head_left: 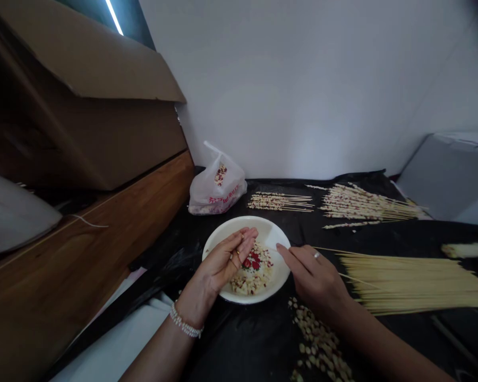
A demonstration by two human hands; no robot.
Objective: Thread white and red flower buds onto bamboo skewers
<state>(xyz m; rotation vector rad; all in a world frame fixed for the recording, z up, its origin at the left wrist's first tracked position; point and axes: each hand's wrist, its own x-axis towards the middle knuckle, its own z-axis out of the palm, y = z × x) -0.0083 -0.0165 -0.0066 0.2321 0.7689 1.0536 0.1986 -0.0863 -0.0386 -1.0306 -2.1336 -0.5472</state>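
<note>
A white bowl (276, 281) holds small cream and dark-red pieces (249, 286), with a red printed pattern (253, 261) showing on its bottom. Above its left half, my left hand (231, 254) is turned palm up with fingers curled and thumb against them; small bits seem to lie at the fingers, too small to name. At the bowl's right rim, my right hand (316, 273) pinches a thin wooden skewer (329, 249). The skewer's rear end sticks out to the right behind the hand, and its front part points faintly toward my left hand.
Bare skewers (414, 284) lie bundled at right. Threaded skewers (354, 204) and a smaller threaded group (276, 201) lie at the back, beside a plastic bag (219, 185) of pieces. Loose pieces (318, 339) are spread in front on black sheeting (239, 339). A cardboard box (115, 127) stands left.
</note>
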